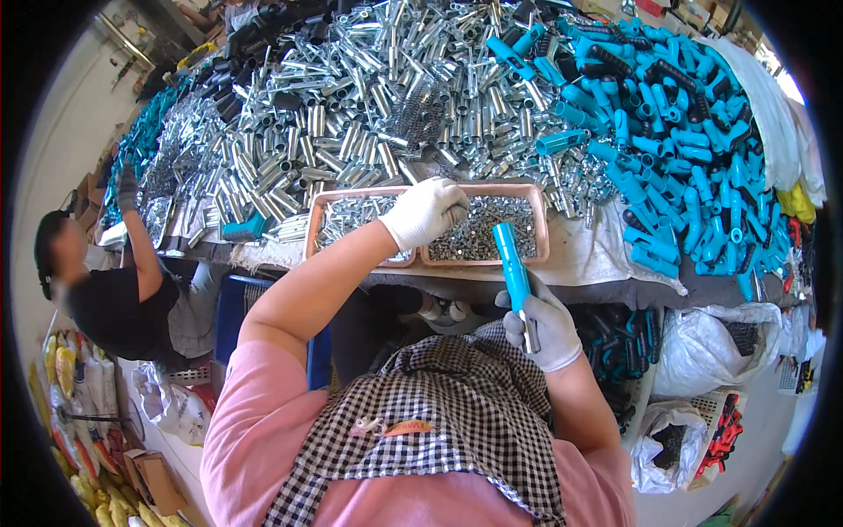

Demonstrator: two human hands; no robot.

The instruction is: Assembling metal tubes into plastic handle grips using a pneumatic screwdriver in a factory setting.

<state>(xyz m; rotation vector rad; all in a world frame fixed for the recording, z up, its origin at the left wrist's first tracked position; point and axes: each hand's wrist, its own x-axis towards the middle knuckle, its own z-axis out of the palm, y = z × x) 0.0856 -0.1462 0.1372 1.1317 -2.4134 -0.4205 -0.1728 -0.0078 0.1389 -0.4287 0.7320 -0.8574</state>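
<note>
My right hand [549, 327], in a pale work glove, grips a teal plastic tool handle [512, 263] with a silver metal tube [529, 336] at its lower end. The handle stands nearly upright in front of the tray. Over the middle of the shallow pinkish tray [539, 250] is my left hand [428, 213], in a white glove, its fingertips drawn together above small metal nuts [496, 227]. Whatever they pinch is too small to make out. Slim metal pins or screws [349, 220] lie in the tray's left compartment, partly behind my left wrist.
Behind the tray spreads a large heap of silver metal tubes [351, 132]. Teal handles [685, 158] are piled at the right. A co-worker [123, 299] reaches toward the table at the left. White sacks [711, 351] and a bin of black parts [615, 342] stand below at right.
</note>
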